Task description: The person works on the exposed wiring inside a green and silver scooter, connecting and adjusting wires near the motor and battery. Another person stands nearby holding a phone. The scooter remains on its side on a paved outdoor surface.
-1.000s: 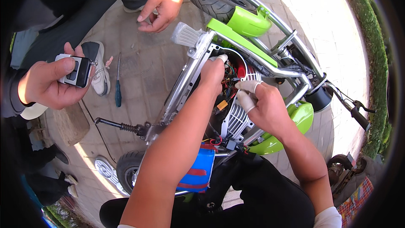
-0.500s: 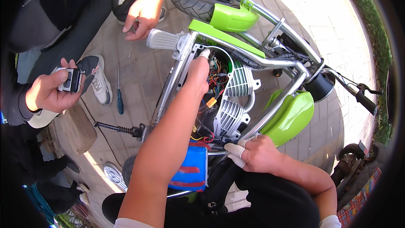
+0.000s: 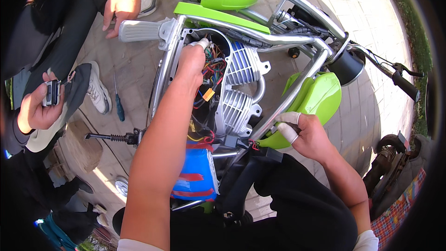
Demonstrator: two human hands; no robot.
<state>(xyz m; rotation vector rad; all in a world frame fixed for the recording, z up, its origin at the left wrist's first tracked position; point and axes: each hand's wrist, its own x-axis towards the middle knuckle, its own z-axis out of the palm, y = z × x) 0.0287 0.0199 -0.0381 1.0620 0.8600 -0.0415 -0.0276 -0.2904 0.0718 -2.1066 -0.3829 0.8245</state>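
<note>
A green and silver motorbike frame (image 3: 297, 98) lies before me with its ribbed engine-shaped housing (image 3: 242, 65) uncovered. Inside are tangled coloured wires (image 3: 217, 67) and an orange connector (image 3: 208, 95). My left hand (image 3: 191, 60) reaches into the housing's upper left, a white cover on one fingertip. Its fingers are curled among the wires; what they grip is hidden. My right hand (image 3: 309, 135), two digits wearing white covers, hovers open by the green fender (image 3: 320, 107), thumb and finger apart. Below the housing sit a blue battery pack (image 3: 197, 165) with red tape and a dark connector (image 3: 230, 141).
At the left, another person's hand (image 3: 39, 104) holds a small camera-like device (image 3: 52, 93); their other hand (image 3: 123, 7) hangs near the footrest (image 3: 144, 32). A screwdriver (image 3: 120, 107) and a wooden block (image 3: 83, 144) lie on the paving. A scooter (image 3: 388, 158) stands at right.
My right hand has left the wiring beside the battery and moved up and right, its fingers opening. My left hand stays in the housing. The view has shifted, so the bike sits further left.
</note>
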